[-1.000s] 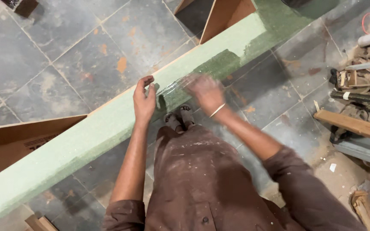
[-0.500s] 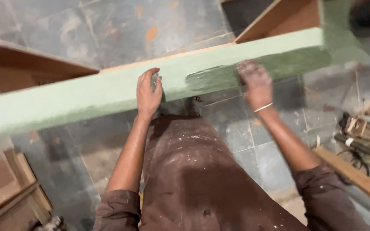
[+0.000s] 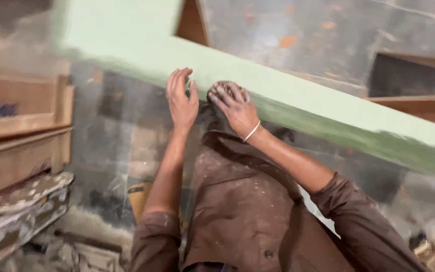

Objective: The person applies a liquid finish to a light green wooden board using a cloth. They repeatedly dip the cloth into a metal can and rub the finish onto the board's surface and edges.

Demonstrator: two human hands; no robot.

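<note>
A long, pale green painted board point(image 3: 298, 95) runs across the view from upper left down to the right edge. It is the face of a wooden frame, seen from above. Its colour is light and even on the left and turns to a darker, streaky green on the right.

Both of the person's hands rest on the near edge of the board, close together, just left of the middle of the view. The left hand point(image 3: 181, 96) lies flat with the fingers straight, together and pointing up, the palm pressed on the green face; it holds nothing. The right hand point(image 3: 235, 107) is just beside it, fingers curled down onto the board. Whether something is held under that palm cannot be told. A thin white bangle point(image 3: 252, 131) sits on the right wrist.

The arms reach forward from brown sleeves, and a brown, dust-flecked shirt point(image 3: 247, 211) fills the lower middle of the view.

Beyond the board lies a grey stone-tile floor point(image 3: 328, 30) with orange patches. Brown wooden parts of the frame point(image 3: 418, 108) show at upper right. At left stand stacked wooden panels point(image 3: 21, 131), blurred, with paint-spattered scraps point(image 3: 21, 201) below them.
</note>
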